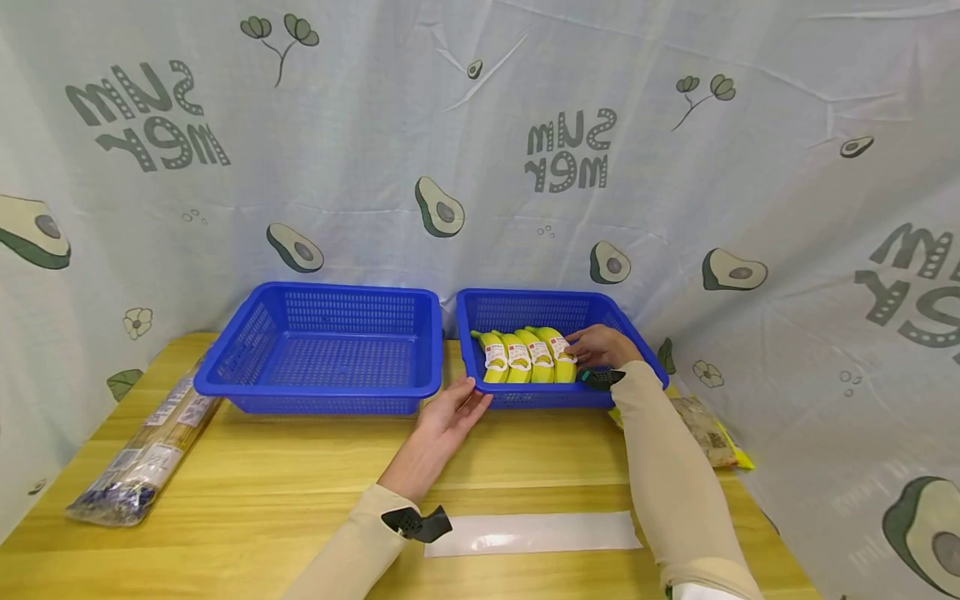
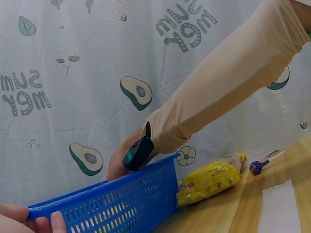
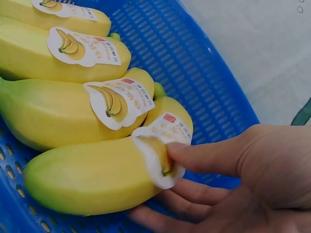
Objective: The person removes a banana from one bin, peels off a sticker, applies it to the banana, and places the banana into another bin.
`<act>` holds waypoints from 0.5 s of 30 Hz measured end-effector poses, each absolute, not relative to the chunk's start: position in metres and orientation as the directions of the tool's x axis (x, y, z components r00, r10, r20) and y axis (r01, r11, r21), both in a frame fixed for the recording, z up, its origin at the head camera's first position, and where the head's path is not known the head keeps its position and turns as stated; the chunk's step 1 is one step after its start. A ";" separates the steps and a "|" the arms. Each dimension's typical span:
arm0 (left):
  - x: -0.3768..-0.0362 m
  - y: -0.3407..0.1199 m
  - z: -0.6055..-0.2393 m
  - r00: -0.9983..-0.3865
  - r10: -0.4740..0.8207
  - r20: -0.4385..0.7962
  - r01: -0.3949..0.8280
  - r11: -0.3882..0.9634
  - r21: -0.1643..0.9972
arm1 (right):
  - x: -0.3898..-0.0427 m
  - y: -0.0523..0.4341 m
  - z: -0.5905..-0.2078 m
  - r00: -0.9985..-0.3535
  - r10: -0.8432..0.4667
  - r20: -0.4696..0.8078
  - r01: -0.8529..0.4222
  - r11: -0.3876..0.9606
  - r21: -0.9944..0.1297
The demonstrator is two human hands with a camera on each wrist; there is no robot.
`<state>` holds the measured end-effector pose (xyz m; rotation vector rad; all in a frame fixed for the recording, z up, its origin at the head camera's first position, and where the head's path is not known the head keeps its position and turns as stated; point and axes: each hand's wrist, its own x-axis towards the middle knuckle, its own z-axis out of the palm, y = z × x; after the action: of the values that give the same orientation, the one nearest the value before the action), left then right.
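Observation:
Several yellow bananas with white labels lie side by side in the right blue basket point(image 1: 525, 397). My right hand point(image 1: 600, 346) is inside that basket at the rightmost banana point(image 1: 562, 358). In the right wrist view the thumb presses on the label point(image 3: 158, 160) of this banana point(image 3: 92, 177), while the other fingers curl under its side. My left hand point(image 1: 448, 414) grips the front left corner of the same basket; the left wrist view shows its fingers point(image 2: 58, 224) around the blue rim point(image 2: 102, 187).
A second blue basket point(image 1: 322, 402) stands left, with nothing visible inside. A long clear package of thin sticks point(image 1: 157, 450) lies at the table's left. A yellow bag point(image 2: 211, 179) and a lollipop point(image 2: 256, 168) lie right. A white strip point(image 1: 532, 533) lies in front; a printed curtain point(image 1: 360, 167) hangs behind.

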<state>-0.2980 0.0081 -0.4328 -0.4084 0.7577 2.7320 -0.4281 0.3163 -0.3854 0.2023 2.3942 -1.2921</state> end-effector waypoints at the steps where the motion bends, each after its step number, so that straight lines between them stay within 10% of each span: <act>1: -0.298 0.008 -0.433 -0.922 0.187 -0.340 -0.335 -0.825 0.455 | -0.428 0.317 -0.386 -0.906 -0.059 -0.420 0.314 0.572 -0.758; 15: -0.296 0.007 -0.435 -0.922 0.195 -0.334 -0.339 -0.825 0.452 | -0.429 0.319 -0.392 -0.901 -0.068 -0.428 0.328 0.538 -0.776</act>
<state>-0.2962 0.0071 -0.4348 -0.3985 0.7493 2.7294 -0.4285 0.3191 -0.3921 0.2120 2.3696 -1.3196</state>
